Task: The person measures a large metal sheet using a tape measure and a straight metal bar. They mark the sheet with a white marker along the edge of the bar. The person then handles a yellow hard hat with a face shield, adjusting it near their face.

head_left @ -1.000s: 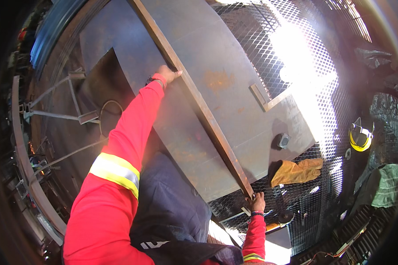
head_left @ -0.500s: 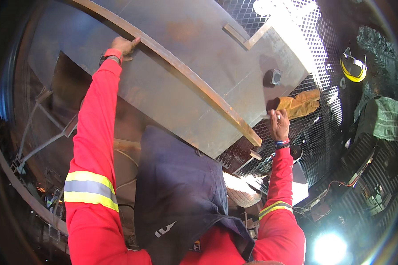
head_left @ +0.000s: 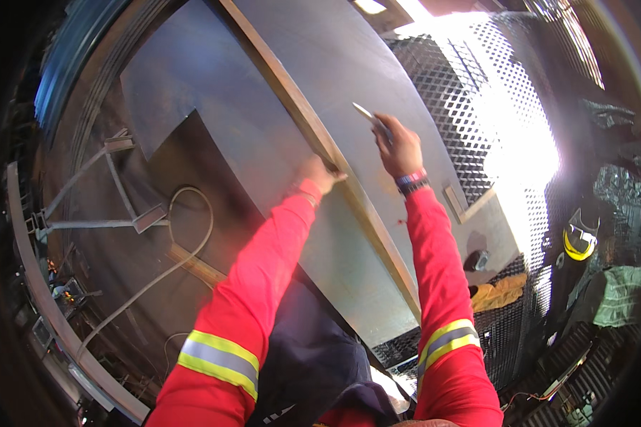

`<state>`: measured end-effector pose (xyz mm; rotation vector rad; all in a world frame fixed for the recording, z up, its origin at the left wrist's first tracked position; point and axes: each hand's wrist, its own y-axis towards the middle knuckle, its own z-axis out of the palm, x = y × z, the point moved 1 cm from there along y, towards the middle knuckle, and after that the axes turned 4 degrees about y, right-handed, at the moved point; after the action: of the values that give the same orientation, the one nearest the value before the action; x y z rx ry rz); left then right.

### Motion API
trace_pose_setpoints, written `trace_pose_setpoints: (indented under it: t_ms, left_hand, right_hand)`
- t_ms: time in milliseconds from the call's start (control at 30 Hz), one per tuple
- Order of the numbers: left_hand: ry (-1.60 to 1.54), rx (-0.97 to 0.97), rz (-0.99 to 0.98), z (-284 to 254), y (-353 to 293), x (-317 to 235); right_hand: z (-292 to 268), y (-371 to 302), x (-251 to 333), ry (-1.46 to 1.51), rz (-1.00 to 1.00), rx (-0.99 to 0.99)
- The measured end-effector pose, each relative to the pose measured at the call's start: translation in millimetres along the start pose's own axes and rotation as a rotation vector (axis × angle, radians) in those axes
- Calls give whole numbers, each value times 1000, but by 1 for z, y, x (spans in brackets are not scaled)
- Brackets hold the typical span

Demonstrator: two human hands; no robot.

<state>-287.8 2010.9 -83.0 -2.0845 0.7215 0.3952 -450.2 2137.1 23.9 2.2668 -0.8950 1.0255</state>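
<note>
A long flat metal bar lies diagonally across a large grey steel plate. My left hand presses on the bar near its middle, fingers over its edge. My right hand is closed on a thin white marking stick whose tip rests on the plate just right of the bar. Both sleeves are red with reflective yellow bands.
Perforated metal mesh flooring lies to the right in bright glare. A yellow hard hat, a yellow-brown cloth and a small dark block sit lower right. A cable and metal brackets lie on the left.
My right hand has come up from the bar's lower end to the plate beside its middle, now holding the marking stick. My left hand has slid down the bar toward the middle.
</note>
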Motion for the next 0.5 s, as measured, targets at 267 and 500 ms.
trace_pose_setpoints:
  t_ms: [267,500]
  left_hand:
    - [17,8,-145,-7,-8,-17]
    - [131,-4,-136,9,-6,-8]
  right_hand:
    - [157,176,38,-160,-26,135]
    - [208,212,37,-330,-106,254]
